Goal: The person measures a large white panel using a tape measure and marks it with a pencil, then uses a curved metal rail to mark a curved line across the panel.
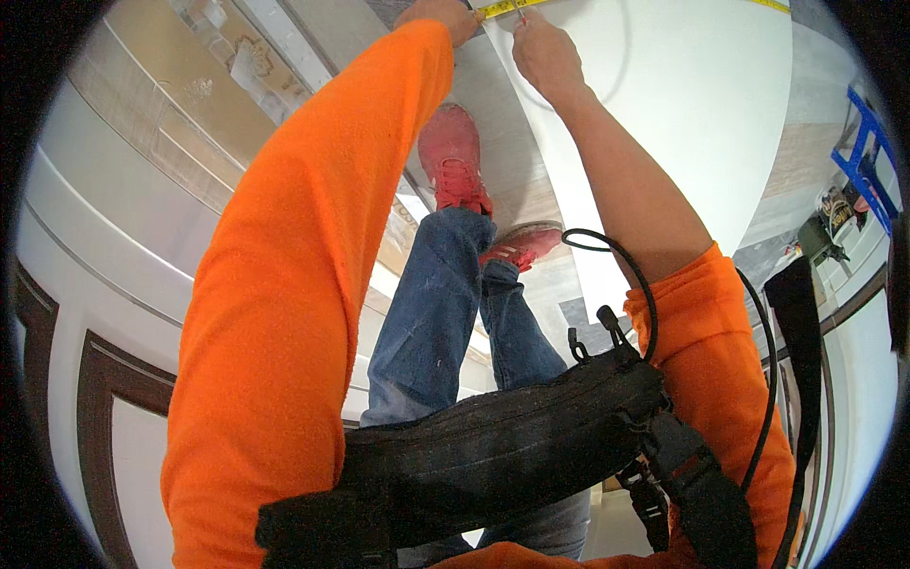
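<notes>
In the head view my left hand (439, 21) is at the top edge, closed on the near end of a yellow tape measure (496, 9) that lies across a large white sheet (678, 114). My right hand (547, 59) is closed on a thin tool (519, 15) against the tape, over the sheet's left edge; I cannot make out what kind of tool it is. The tape shows again at the sheet's far right corner.
Red shoes (450, 156) stand on grey flooring (517, 142). A blue plastic frame (858, 166) and assorted small items (834, 213) are at right. Panels and boards (166, 114) line the left. A black waist bag (502, 446) crosses my body.
</notes>
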### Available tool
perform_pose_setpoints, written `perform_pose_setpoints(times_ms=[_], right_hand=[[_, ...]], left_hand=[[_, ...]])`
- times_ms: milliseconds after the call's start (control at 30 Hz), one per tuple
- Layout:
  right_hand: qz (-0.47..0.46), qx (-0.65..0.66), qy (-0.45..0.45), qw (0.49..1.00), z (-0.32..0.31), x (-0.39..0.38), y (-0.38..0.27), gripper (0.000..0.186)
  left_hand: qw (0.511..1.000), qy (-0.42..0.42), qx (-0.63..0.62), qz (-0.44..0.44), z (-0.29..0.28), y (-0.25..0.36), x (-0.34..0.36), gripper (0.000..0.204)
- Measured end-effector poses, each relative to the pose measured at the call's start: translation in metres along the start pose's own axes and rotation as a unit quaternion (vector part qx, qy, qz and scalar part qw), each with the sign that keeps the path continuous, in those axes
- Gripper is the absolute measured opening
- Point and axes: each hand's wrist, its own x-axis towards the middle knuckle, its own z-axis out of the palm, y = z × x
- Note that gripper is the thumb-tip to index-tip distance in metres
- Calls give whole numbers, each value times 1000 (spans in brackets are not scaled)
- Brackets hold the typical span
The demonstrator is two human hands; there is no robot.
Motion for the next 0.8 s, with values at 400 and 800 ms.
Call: perform_pose_setpoints(times_ms=[400,800], right_hand=[[-178,-89,-1,980,40,18,25,13],[28,-27,-68,997,8,5,-12,20]], left_hand=[[994,30,89,51,50,-33,28,38],[989,-135,33,55,176,22,-98,38]])
